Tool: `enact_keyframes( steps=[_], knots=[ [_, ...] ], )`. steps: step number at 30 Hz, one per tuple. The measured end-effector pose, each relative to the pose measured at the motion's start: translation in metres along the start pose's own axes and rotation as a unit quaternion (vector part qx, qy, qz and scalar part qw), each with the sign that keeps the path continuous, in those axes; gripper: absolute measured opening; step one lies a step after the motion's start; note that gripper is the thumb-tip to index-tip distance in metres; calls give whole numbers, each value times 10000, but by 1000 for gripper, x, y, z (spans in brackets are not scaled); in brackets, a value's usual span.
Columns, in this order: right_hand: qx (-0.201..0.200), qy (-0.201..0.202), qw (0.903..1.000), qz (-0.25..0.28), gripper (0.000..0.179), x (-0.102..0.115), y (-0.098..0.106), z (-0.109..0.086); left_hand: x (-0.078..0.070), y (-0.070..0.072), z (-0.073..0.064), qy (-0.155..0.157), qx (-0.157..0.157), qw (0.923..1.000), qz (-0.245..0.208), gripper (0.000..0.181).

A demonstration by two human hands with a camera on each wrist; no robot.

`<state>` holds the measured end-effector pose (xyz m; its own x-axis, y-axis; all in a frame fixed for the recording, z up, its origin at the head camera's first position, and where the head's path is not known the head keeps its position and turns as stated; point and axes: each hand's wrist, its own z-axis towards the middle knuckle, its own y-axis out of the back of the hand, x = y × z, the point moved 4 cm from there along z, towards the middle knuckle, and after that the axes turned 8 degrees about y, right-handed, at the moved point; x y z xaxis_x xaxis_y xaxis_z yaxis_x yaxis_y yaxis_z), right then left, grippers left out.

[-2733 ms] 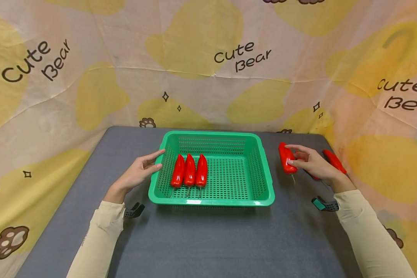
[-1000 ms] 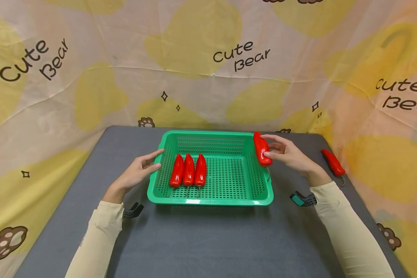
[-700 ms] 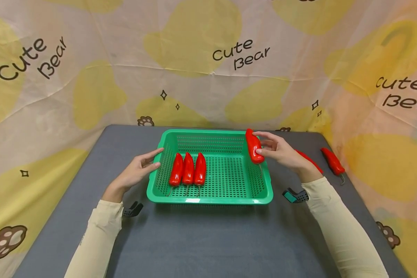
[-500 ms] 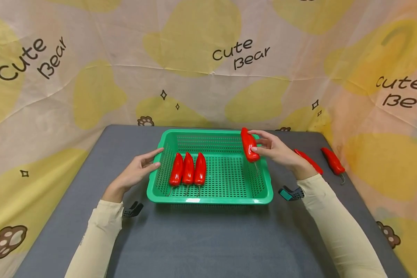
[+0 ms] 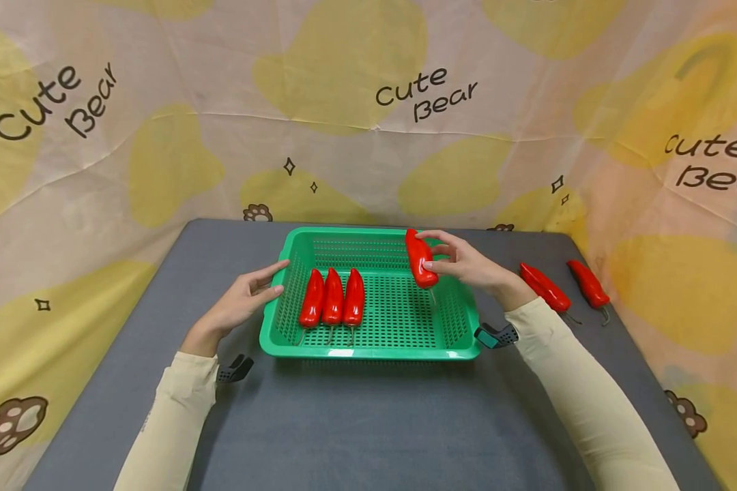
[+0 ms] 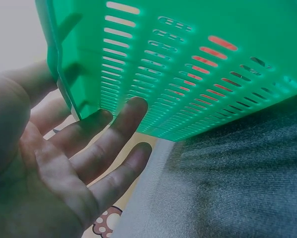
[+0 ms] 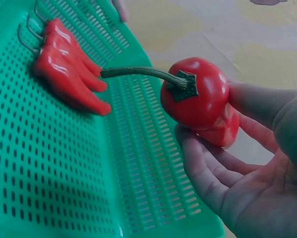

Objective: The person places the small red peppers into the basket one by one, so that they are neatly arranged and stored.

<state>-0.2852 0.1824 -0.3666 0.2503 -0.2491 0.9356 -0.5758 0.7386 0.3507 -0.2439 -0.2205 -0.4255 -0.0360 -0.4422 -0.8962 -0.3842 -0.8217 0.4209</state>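
While right hand [image 5: 467, 264] pinches red pepper [image 5: 420, 259] over right part of green basket [image 5: 374, 354], left hand [image 5: 236, 300], fingers straight, touches basket's left rim. 3 peppers [image 5: 333, 297] lie side by side inside, at left; 2 more peppers [image 5: 545, 288] rest on gray table [image 5: 356, 423], right of basket.

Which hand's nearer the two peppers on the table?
Right. The right hand is over the right end of the basket, left of the peppers; the left hand is farther, at the left rim.

The cloth backdrop [image 5: 344, 157] reads "Cute Bear" three times — the rightmost one cut off short.
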Motion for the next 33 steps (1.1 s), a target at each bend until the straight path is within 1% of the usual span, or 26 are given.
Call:
enact_keyframes(
  steps=[7,16,20,26,29,33],
  knots=[
    [208,21,9998,43,57,0,-12,13,0,0,0,1,6,10000,-31,59],
    [294,-278,9992,8,55,-4,-26,30,0,0,0,-5,-18,10000,-21,59],
    [388,-338,9986,127,56,-7,-35,37,1,0,0,-25,-18,10000,-21,59],
    [425,-646,9970,104,56,-13,-45,46,0,-1,1,-24,-44,10000,23,58],
    [432,-793,9959,88,56,-17,-49,50,0,0,1,-76,-36,9999,65,58],
    [483,-937,9942,198,57,-22,-55,54,1,0,2,-80,-43,9999,90,58]
  ],
)
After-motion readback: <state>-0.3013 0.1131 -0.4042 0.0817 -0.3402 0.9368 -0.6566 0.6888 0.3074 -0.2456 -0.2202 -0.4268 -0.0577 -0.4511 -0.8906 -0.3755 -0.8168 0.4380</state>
